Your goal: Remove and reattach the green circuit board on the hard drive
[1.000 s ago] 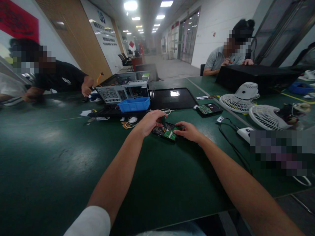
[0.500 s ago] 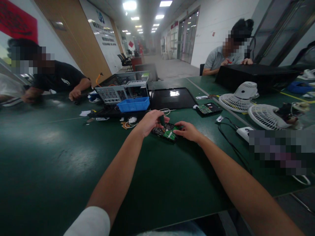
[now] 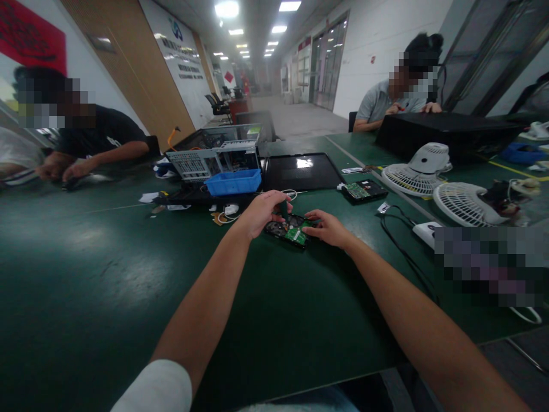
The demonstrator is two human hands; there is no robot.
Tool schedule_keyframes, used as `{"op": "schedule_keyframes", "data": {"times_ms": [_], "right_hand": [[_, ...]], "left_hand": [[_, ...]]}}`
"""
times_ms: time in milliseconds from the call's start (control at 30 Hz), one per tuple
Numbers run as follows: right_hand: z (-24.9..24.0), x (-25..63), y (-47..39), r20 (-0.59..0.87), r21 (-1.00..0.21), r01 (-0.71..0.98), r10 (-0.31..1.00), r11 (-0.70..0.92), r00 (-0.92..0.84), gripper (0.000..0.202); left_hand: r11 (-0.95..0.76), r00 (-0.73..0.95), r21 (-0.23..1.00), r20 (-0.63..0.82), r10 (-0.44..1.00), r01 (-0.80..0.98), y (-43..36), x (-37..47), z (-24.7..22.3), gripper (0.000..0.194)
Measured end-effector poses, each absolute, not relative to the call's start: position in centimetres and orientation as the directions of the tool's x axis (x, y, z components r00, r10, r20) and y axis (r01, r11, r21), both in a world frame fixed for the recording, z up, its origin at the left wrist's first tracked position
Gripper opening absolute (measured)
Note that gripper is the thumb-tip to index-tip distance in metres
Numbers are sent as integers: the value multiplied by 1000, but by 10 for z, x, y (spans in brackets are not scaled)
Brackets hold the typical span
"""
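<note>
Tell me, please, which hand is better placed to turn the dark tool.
Probably the left hand: it holds the dark tool over the hard drive, while the right hand is at the drive's right edge.

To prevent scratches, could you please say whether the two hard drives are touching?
Apart: the head view shows tabletop between the nearer drive and farther drive.

Lit ceiling lamps (image 3: 226, 9) are arranged in receding rows; the pale floor (image 3: 295, 119) is flanked by wood-toned panelling (image 3: 124, 74) and a white wall (image 3: 364, 74). Dark chairs (image 3: 215, 104) are placed beside a reddish desk (image 3: 238, 108).
</note>
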State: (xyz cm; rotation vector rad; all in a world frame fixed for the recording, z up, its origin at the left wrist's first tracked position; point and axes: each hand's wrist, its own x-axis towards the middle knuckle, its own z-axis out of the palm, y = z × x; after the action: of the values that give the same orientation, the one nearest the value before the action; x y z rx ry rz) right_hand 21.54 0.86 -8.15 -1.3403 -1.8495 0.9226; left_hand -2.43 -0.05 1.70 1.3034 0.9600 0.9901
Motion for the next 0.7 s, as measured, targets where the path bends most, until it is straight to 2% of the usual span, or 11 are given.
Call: {"op": "schedule_keyframes", "data": {"times_ms": [300, 700], "right_hand": [[-89, 218, 13, 95, -823, 532, 972, 199, -217, 49], [-90, 219, 14, 79, -797, 574, 976, 185, -204, 48]], "left_hand": [[68, 313, 993, -34, 949, -101, 0, -24, 14, 27], [-25, 311, 999, 34, 950, -30, 0, -24, 18, 22]]}}
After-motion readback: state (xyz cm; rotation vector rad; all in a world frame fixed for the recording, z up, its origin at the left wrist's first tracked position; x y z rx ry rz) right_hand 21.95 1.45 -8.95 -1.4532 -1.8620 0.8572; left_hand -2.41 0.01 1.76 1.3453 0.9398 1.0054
